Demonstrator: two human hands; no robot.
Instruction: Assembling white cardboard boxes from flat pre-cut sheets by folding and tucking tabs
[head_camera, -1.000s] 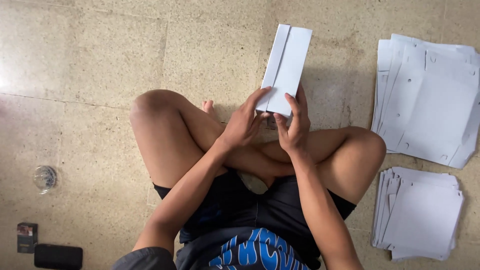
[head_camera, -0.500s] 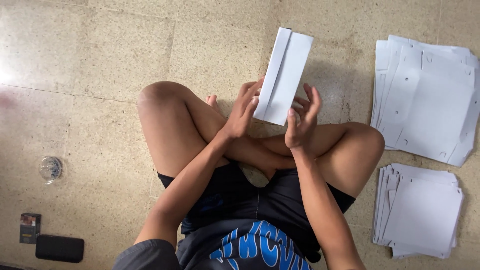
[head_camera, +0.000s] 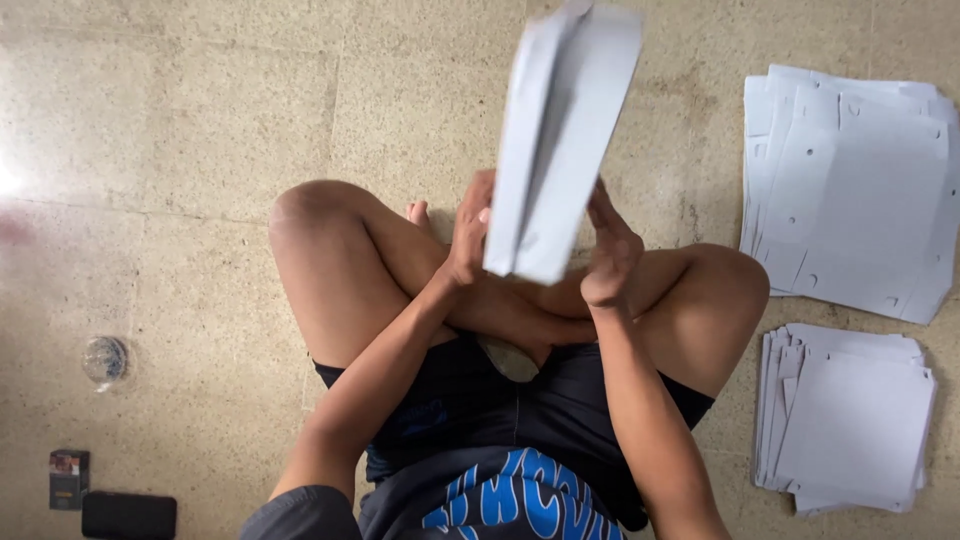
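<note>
Both hands gripped a folded white paper piece (head_camera: 562, 135), long and flat, raised in front of the camera above the person's crossed legs. Left hand (head_camera: 468, 232) pressed against the lower left edge of the folded paper, fingers closed on it from behind. Right hand (head_camera: 610, 255) met the lower right edge, palm turned inward and fingers extended upward along the paper. Motion blur obscured the upper end of the paper, and the exact fold lines could not be determined.

The person sat cross-legged on a speckled beige stone floor (head_camera: 200, 150). A large stack of flat white punched sheets (head_camera: 860, 190) lay on the floor at upper right, well apart from the hands. A smaller stack of white sheets (head_camera: 850, 420) lay below it. At lower left rested a clear round glass object (head_camera: 104, 358), a small printed box (head_camera: 68, 478) and a black rectangular phone (head_camera: 128, 516).
</note>
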